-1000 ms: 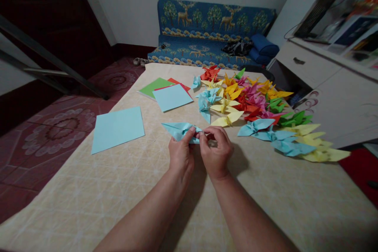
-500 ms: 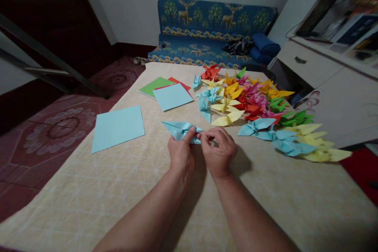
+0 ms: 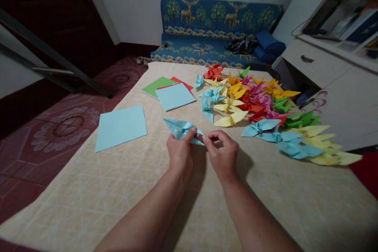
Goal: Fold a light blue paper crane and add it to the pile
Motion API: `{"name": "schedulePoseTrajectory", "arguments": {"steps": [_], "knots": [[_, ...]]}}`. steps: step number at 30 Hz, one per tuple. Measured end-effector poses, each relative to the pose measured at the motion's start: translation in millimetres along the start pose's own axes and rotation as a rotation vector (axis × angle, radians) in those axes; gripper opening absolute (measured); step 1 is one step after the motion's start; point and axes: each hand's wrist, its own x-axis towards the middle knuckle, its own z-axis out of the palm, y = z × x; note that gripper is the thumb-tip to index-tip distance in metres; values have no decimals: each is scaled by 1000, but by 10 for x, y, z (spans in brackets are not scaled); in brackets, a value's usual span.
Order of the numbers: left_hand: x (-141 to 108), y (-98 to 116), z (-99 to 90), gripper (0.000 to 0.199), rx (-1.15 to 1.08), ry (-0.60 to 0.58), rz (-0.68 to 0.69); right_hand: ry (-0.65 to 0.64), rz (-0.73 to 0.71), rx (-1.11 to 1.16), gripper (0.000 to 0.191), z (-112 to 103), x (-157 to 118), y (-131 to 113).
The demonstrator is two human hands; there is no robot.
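Note:
Between my hands, above the table, is a light blue folded origami paper (image 3: 178, 127) with a long point aimed left. My left hand (image 3: 182, 147) is closed on its middle, thumb on top. With thumb and index finger pinched, my right hand (image 3: 223, 151) grips the narrow tip at the paper's right end. Several finished paper cranes lie right of my hands, among them a yellow crane (image 3: 231, 119) and a light blue crane (image 3: 260, 127). To the left a flat light blue sheet (image 3: 121, 128) rests on the cloth.
A small pile of coloured sheets, with a light blue sheet (image 3: 175, 96) on top and a green sheet (image 3: 158, 86) beneath, sits farther back. The table (image 3: 73, 201) has a pale patterned cloth. Beyond stand a blue sofa (image 3: 203, 45) and, at right, a white cabinet (image 3: 348, 106).
My right fingers have shifted slightly right, and more of the folded paper's right tip now shows. My left hand keeps its hold. The whole view has moved slightly.

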Motion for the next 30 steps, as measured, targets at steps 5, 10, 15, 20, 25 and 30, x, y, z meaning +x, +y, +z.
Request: {"name": "schedulePoseTrajectory", "arguments": {"steps": [5, 10, 15, 20, 25, 30], "knots": [[-14, 8, 19, 31, 54, -7, 20, 14, -98, -170, 10, -19, 9, 5], [19, 18, 25, 33, 47, 34, 21, 19, 18, -261, 9, -3, -12, 52], [22, 27, 2, 32, 125, 13, 40, -30, 282, 4, 20, -7, -2, 87], [-31, 24, 13, 30, 177, -94, 56, -147, 276, 129, 29, -8, 32, 50], [-25, 21, 13, 30, 165, -160, 6, -182, 296, 243, 29, -7, 31, 22], [66, 30, -47, 31, 213, -275, -86, -154, 376, 267, 29, -15, 12, 7]]}}
